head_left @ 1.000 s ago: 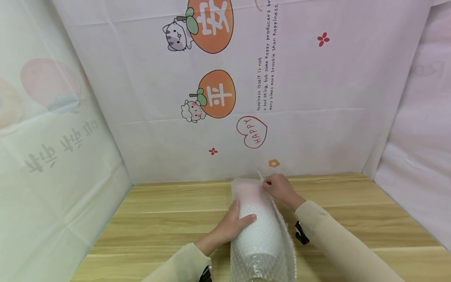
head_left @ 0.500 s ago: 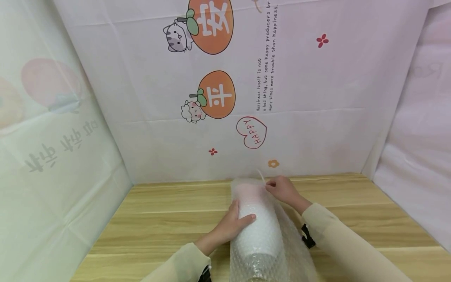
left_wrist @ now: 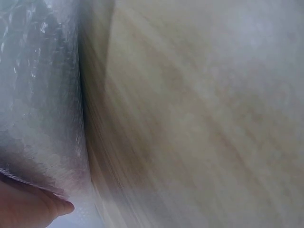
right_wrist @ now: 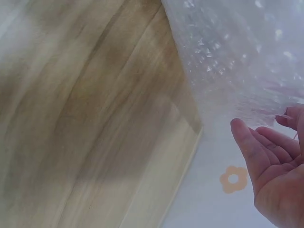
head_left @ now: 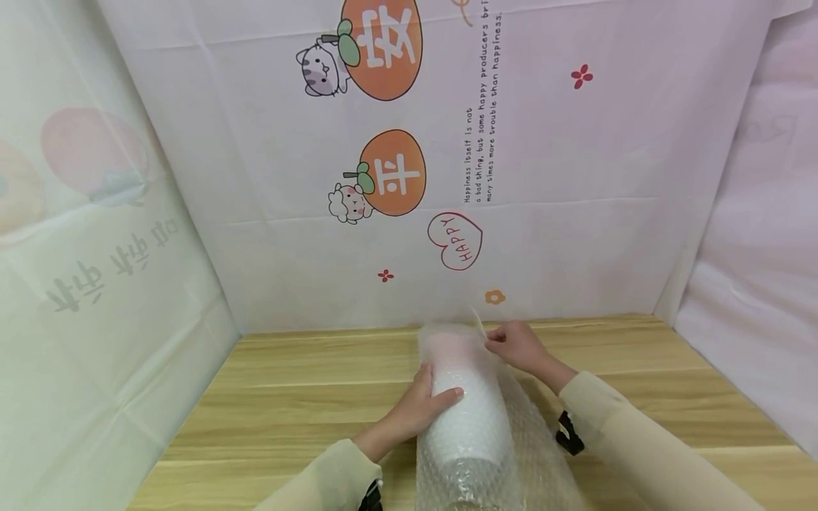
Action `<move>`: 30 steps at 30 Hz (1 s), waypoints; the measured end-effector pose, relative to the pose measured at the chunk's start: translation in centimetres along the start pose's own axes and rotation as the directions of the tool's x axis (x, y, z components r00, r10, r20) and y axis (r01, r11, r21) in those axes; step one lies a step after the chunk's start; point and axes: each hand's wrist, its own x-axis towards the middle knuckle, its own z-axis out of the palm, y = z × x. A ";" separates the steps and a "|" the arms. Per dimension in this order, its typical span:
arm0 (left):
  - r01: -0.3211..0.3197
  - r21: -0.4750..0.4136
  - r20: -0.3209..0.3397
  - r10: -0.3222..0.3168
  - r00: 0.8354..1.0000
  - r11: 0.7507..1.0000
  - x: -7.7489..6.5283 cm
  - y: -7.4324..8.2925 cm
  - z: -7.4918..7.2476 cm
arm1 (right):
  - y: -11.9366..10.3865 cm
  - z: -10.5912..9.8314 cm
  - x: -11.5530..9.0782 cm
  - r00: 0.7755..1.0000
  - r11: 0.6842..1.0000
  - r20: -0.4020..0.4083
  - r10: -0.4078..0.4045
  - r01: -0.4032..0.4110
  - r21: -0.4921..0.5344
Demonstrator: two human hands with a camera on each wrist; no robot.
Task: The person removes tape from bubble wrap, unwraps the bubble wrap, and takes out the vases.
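A rounded white object point(head_left: 476, 419) with a pinkish far end lies in clear bubble wrap point(head_left: 543, 461); its kind cannot be made out through the layers. My left hand point(head_left: 418, 408) grips the wrapped bundle from its left side, thumb across the top. In the left wrist view a finger point(left_wrist: 31, 206) rests against the wrap. At the far right corner, my right hand point(head_left: 519, 346) pinches the edge of the wrap, where a thin pale strip point(head_left: 478, 323) sticks up. The right wrist view has the wrap point(right_wrist: 237, 57) running to the fingertips of that hand point(right_wrist: 275, 166).
Beneath everything is a wood-grain table point(head_left: 307, 397). Its far edge meets a white printed cloth point(head_left: 543, 248), and further cloths hang at the left point(head_left: 96, 355) and right point(head_left: 754, 284). Black buckles point(head_left: 569, 434) sit at the sleeve cuffs.
My right hand has moved rightward and slightly nearer, drawing a flap of bubble wrap out from the bundle so it spreads to the right. My left hand stays in place.
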 end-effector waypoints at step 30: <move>0.008 -0.008 0.008 -0.008 1.000 1.000 -0.6 0.7 0.0 | 0.9 -1.8 -3.7 0.991 0.992 0.091 0.097 -0.103 0.066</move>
